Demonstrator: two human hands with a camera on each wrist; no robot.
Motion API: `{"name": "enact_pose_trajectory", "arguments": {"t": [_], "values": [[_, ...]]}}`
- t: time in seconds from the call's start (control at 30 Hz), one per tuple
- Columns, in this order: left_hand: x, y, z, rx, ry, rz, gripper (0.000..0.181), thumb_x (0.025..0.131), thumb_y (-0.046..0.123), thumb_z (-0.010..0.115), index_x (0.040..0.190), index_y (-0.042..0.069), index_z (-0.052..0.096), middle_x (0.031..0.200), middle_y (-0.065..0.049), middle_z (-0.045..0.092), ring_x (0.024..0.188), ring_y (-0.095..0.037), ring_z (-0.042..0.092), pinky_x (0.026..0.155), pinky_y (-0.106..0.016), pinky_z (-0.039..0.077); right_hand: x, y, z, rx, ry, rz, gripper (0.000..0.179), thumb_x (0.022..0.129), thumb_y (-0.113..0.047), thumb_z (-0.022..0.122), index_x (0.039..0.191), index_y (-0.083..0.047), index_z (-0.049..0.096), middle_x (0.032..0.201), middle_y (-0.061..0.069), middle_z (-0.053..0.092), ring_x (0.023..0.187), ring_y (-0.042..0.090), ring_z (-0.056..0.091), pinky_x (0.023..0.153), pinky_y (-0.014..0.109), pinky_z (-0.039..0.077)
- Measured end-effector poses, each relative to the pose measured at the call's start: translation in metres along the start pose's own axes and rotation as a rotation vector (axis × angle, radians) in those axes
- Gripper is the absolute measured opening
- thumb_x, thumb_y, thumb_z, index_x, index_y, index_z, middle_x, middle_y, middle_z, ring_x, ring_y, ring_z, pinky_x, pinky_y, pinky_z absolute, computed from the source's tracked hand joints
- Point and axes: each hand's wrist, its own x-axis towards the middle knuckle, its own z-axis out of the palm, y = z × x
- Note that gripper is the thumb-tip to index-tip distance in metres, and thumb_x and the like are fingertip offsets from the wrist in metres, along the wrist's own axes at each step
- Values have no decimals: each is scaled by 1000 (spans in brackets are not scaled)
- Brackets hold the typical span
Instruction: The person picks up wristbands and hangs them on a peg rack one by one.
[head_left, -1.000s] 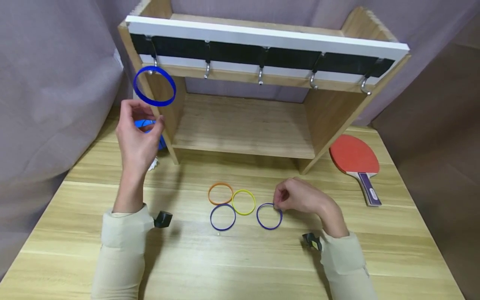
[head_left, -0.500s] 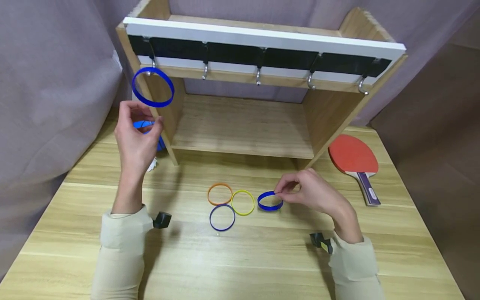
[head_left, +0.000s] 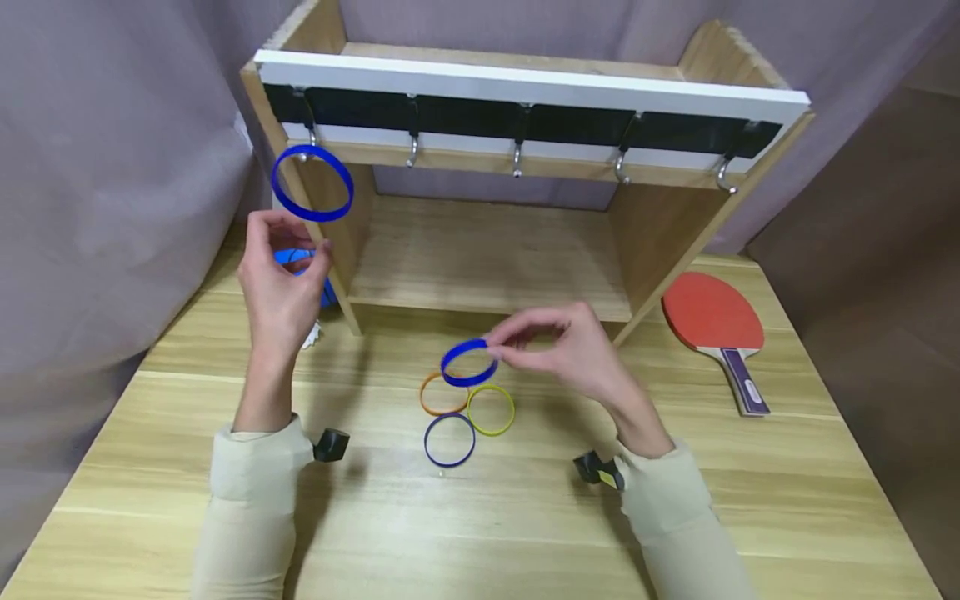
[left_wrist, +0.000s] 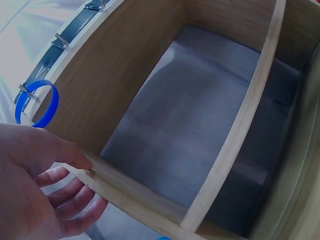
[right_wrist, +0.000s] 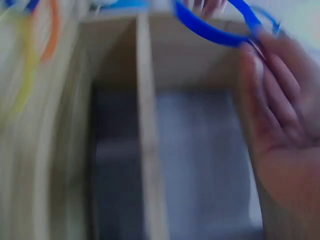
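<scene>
My right hand point(head_left: 562, 350) pinches a blue wristband point(head_left: 468, 381) between thumb and fingertips, raised and tilted above the tabletop. It partly overlaps an orange wristband point(head_left: 435, 407) in the head view. Beside that lie a yellow wristband point(head_left: 491, 434) and a dark blue wristband point(head_left: 450, 465). Another blue wristband point(head_left: 313, 217) hangs from the leftmost hook of the wooden shelf point(head_left: 487, 250). Just below it, my left hand point(head_left: 281, 283) holds the front edge of the shelf's left side panel point(left_wrist: 135, 207), thumb on one face and fingers on the other. The right wrist view is blurred.
Several metal hooks point(head_left: 517, 162) line the shelf's white and black front rail. A red table tennis paddle point(head_left: 712, 312) lies right of the shelf. Behind my left hand is a blue object point(head_left: 328, 293), partly hidden. Grey curtains point(head_left: 120, 167) surround the table.
My right hand has lifted the blue wristband off the tabletop and carried it left and toward the shelf, over the orange one. My left hand stays at the side panel.
</scene>
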Motion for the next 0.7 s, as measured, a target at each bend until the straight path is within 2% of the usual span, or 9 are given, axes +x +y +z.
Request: {"name": "enact_pose_trajectory", "arguments": {"t": [0.07,0.2,0.3,0.37,0.47,0.7], "values": [[0,-1,0,-2,2,-1,31,85,-4,67,110,-10,50,98,-14,58,88,-21,60,71,-20,53,20,-11,12,215,118,-48,14,81,-2,79,93,-6,76,90,10,73,76,28,69,68,39,59],[0,0,1,-16,0,1,31,84,-6,67,110,-9,50,97,-13,58,87,-21,60,72,-20,53,57,-35,34,619,355,-174,14,82,9,73,96,8,71,94,26,69,76,35,70,72,44,60],[0,-1,1,-24,-5,6,31,84,-7,66,110,-10,50,97,-13,58,87,-21,60,71,-20,53,75,-47,45,790,485,-245,14,84,11,70,98,11,70,99,30,67,80,33,71,76,42,59],[1,0,1,-22,-5,7,31,84,-7,66,110,-10,50,97,-14,58,86,-21,60,71,-20,53,82,-52,50,838,550,-269,14,85,10,69,98,11,70,100,30,67,81,33,71,78,42,59],[1,1,1,-19,-4,-4,31,84,-6,66,110,-9,50,96,-13,58,86,-20,60,72,-20,53,89,-54,55,842,617,-278,14,84,10,70,99,11,70,101,30,67,82,33,71,80,42,58],[2,-1,-1,-22,-5,-18,32,84,-7,67,111,-9,50,98,-13,58,87,-21,60,73,-21,54,93,-46,59,831,657,-249,17,83,7,72,100,11,69,97,27,69,81,34,71,79,42,58]]}}
